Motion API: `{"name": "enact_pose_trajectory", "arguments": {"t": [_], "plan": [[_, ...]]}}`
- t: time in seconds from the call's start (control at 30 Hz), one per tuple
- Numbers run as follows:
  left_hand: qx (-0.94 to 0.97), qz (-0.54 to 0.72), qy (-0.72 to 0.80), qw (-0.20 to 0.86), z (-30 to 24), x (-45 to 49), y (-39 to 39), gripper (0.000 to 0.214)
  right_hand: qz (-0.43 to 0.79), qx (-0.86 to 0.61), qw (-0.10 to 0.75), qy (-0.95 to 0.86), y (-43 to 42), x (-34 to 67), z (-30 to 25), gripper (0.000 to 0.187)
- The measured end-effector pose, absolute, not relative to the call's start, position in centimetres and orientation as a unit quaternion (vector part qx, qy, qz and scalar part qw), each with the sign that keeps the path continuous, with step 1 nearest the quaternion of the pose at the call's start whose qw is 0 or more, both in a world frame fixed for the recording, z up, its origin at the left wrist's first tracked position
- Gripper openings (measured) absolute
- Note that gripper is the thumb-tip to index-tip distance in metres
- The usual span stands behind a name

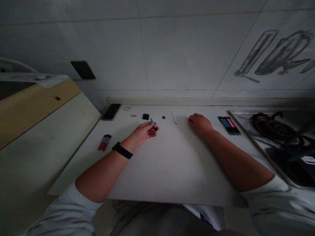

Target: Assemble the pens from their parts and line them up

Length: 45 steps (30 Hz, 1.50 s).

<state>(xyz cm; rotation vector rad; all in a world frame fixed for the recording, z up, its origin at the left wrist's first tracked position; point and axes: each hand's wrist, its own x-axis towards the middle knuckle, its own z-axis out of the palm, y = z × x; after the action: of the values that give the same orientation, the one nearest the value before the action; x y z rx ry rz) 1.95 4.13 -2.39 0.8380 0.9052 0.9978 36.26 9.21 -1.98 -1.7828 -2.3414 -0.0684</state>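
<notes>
My left hand [145,132] pinches a short pen barrel [154,124], blue at one end and black at the other, above the middle of the white table. My right hand [200,124] rests on the table further right, its fingers curled together; whatever they hold, if anything, is hidden. Between the hands lie thin clear pen refills [174,117] and some tiny black pieces [163,117]. Just beyond my left hand are several short black pen parts [145,116] side by side, with small metal springs [133,115] to their left.
A phone [111,112] and a thin ring [127,108] lie at the back left. Red and blue pen barrels [104,142] sit on the left. Several coloured pens [229,125] lie in a row at right, beside a gas stove [275,131]. A tiled wall [177,55] closes off the back.
</notes>
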Motion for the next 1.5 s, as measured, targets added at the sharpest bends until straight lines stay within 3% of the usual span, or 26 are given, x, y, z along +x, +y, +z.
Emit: {"name": "enact_pose_trajectory", "arguments": {"t": [0.17,0.63,0.77,0.9,0.97,1.17,1.5], "plan": [[0.439,0.425,0.399,0.684,-2.7,2.3,3.7,0.029,-0.008,-0.580,0.092,-0.809,8.9,35.5,-1.9,0.027],[0.491,0.407,0.412,0.650,-2.7,2.5,3.6,0.035,0.026,-0.593,0.049,-0.804,8.6,36.0,-0.6,0.025],[0.586,0.388,0.433,0.565,-2.7,2.8,3.3,0.032,0.115,-0.545,0.180,-0.811,8.1,34.8,-0.6,0.022],[0.731,0.356,0.425,0.397,-2.3,3.2,2.4,0.021,0.376,-0.458,0.374,-0.713,6.5,31.6,-0.5,0.023],[0.780,0.339,0.408,0.332,-1.9,3.4,1.9,0.018,0.465,-0.406,0.418,-0.667,5.3,29.9,-0.3,0.030],[0.835,0.315,0.383,0.238,-1.2,3.5,1.2,0.017,0.520,-0.343,0.454,-0.637,3.2,27.5,0.2,0.030],[0.846,0.305,0.376,0.222,-1.3,3.4,1.3,0.016,0.416,-0.367,0.439,-0.707,3.0,27.6,-0.6,0.030]]}}
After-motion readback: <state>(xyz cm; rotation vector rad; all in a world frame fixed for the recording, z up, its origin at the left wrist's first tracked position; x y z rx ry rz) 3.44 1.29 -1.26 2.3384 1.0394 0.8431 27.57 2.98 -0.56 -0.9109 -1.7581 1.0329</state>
